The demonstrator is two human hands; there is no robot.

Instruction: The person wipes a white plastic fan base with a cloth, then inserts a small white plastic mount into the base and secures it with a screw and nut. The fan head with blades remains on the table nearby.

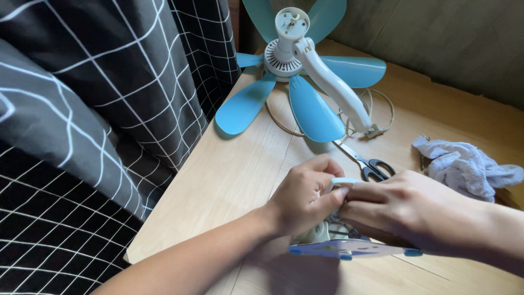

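I'm seeing both hands, left hand (300, 199) and right hand (404, 205), pinching a small white-and-blue plastic fan part (349, 248) in their fingers, low over the pale wooden worktop (240, 164), black-handled scissors (368, 164) lying just behind, open room leftward.

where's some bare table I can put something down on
Bare wood lies between the checked bedding and the left hand, below the blue fan. It is crowded around the scissors, cord, cloth and both hands.

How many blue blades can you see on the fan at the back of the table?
6 on the fan: two at the top edge, one short at left, one at right, two pointing down toward the hands. The white arm may hide more.
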